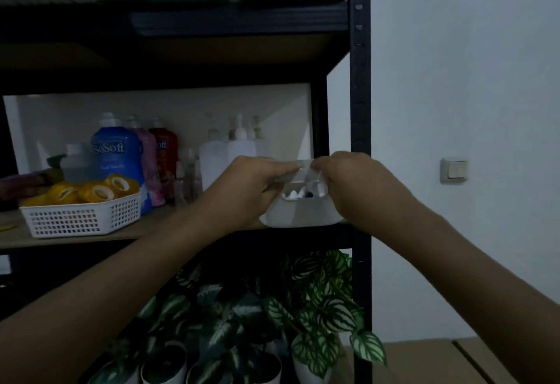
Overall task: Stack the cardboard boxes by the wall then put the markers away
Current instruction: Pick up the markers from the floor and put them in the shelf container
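Single head view, close, facing shelf rack (360, 110) straight-on.

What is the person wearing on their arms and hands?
Nothing that shows. The left hand and right hand have no gloves, and I see no rings, watch or bracelets in the dim light. Both forearms are uncovered right to the picture's edge, so any sleeves are short or pushed up out of view.

My view is dim and grainy with a bluish cast. The wall (469, 80) at right catches the most light, while the rack (360, 80) interior sits in deep shadow. Detail is soft throughout, and edges bow slightly.
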